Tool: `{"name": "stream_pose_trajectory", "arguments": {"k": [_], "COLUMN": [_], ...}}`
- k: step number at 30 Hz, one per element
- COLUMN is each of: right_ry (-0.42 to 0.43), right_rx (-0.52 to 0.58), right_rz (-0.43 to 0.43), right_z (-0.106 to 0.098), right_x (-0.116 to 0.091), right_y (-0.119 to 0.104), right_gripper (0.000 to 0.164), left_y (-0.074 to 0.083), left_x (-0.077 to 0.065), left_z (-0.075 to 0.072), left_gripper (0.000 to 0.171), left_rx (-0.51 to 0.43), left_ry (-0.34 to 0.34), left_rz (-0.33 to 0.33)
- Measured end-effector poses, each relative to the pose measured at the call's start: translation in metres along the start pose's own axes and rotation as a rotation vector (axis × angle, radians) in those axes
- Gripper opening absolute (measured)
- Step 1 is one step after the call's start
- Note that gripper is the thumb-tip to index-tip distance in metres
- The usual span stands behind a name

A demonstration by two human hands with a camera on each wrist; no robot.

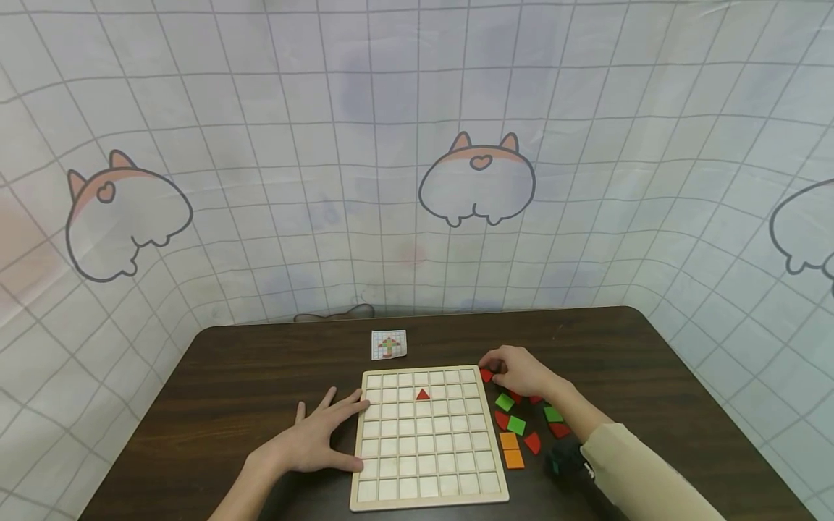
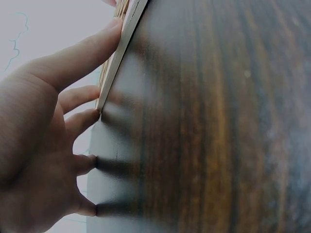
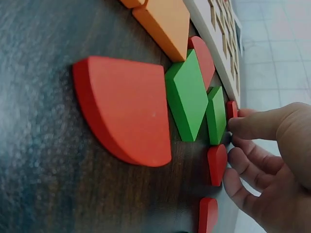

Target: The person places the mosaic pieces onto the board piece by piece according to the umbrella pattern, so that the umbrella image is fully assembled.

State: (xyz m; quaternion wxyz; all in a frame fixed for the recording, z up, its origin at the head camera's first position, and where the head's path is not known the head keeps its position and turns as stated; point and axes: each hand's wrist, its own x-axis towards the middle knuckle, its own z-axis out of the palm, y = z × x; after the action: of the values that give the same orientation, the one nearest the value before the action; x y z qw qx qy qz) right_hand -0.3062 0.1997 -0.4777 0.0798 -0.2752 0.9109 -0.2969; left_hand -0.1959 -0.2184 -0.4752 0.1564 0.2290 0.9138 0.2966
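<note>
"Now, left hand (image 1: 306, 438) spread, grasping nothing, thumb against the board (image 1: 426, 447)! And the right?"

"Right hand (image 1: 521, 373) pinching a red piece (image 1: 486, 375) just beside the board's far right corner; probably light, stiff, slippery, best held by its edges"

A dark brown wood-grain table (image 1: 586, 340) with rounded far corners is enclosed behind and at both sides by a creased white wall covering (image 1: 326, 253) patterned with grey grid lines. Rounded, grey-outlined cartoon animal figures (image 1: 478, 189) are printed behind the table and to its left and right. A thin dark cable (image 1: 339, 315) is seen along the table's far edge; pale light is reflected from its top.
</note>
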Motion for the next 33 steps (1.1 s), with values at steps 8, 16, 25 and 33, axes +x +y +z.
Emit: {"name": "stream_pose_trajectory", "arguments": {"k": [8, 16, 25, 33], "right_ry": [0.010, 0.038, 0.063, 0.074], "right_rx": [-0.012, -0.021, -0.010, 0.019], "right_rz": [0.039, 0.038, 0.064, 0.043], "right_z": [0.000, -0.003, -0.005, -0.006], "right_x": [-0.004, -0.007, -0.011, -0.010], "right_y": [-0.003, 0.004, 0.006, -0.001], "right_gripper": [0.018, 0.013, 0.016, 0.017], "left_y": [0.001, -0.002, -0.001, 0.000], "left_x": [-0.001, 0.001, 0.001, 0.000], "left_z": [-0.001, 0.000, -0.001, -0.002], "left_gripper": [0.093, 0.093, 0.093, 0.093], "left_rx": [0.001, 0.006, 0.000, -0.007], "left_ry": [-0.004, -0.007, -0.012, -0.010], "left_rz": [0.000, 0.007, 0.010, 0.007]}}
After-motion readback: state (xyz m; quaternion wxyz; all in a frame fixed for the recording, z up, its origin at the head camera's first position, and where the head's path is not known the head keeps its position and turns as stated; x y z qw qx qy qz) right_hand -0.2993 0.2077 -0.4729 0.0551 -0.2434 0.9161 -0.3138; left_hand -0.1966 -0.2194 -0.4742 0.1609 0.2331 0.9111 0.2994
